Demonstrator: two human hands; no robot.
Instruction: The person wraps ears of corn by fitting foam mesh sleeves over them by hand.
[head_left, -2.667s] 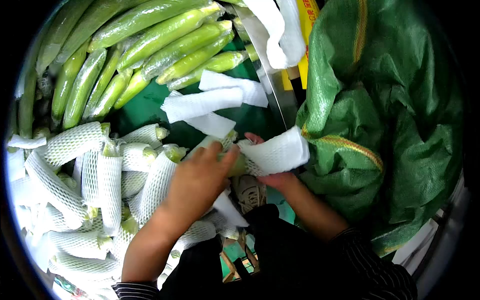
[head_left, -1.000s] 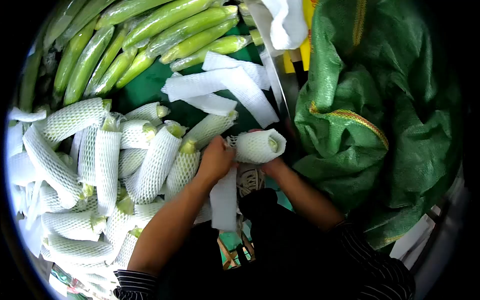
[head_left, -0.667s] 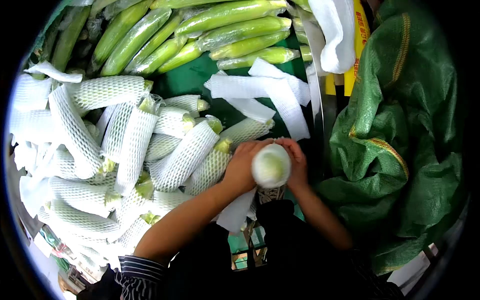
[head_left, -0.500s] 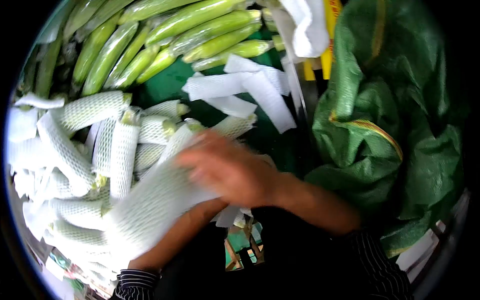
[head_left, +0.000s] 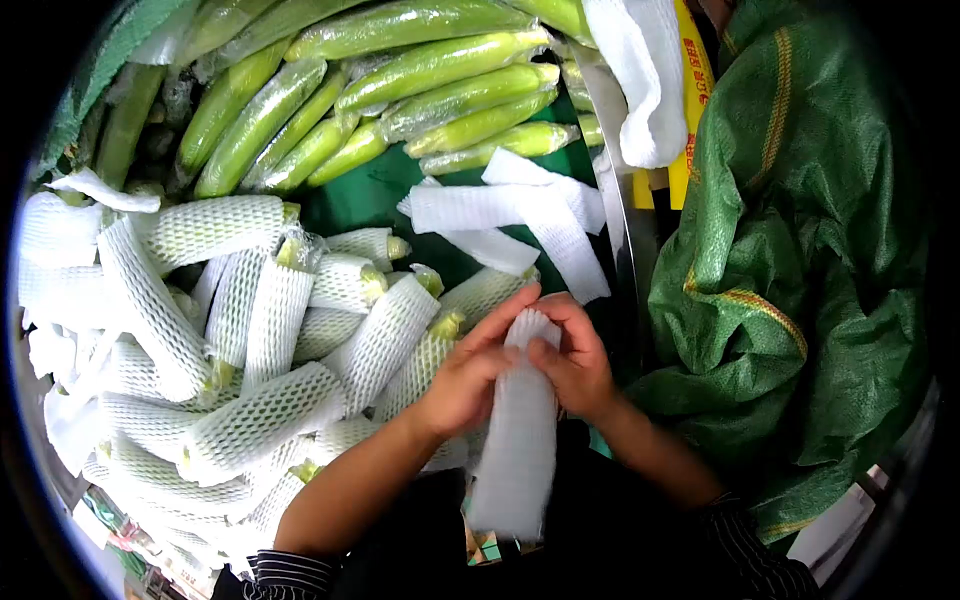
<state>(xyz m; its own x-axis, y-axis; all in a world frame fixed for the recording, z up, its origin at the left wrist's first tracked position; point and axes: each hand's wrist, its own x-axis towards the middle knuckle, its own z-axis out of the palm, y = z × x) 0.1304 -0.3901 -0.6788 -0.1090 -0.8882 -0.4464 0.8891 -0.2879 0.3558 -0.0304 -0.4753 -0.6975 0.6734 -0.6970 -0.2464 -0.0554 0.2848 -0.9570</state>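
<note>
The left hand [head_left: 466,384] and the right hand [head_left: 582,364] pinch the upper end of a flat white foam-mesh sleeve [head_left: 515,440], which stretches down over dark clothing [head_left: 620,530]. A pile of green vegetables in white foam netting [head_left: 265,420] lies left, a crumpled green woven sack [head_left: 800,345] right.

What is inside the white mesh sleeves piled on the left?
Green vegetables: ends stick out of several sleeves, and green shows through some. Most of their length is covered, and some sleeves' insides cannot be seen.
</note>
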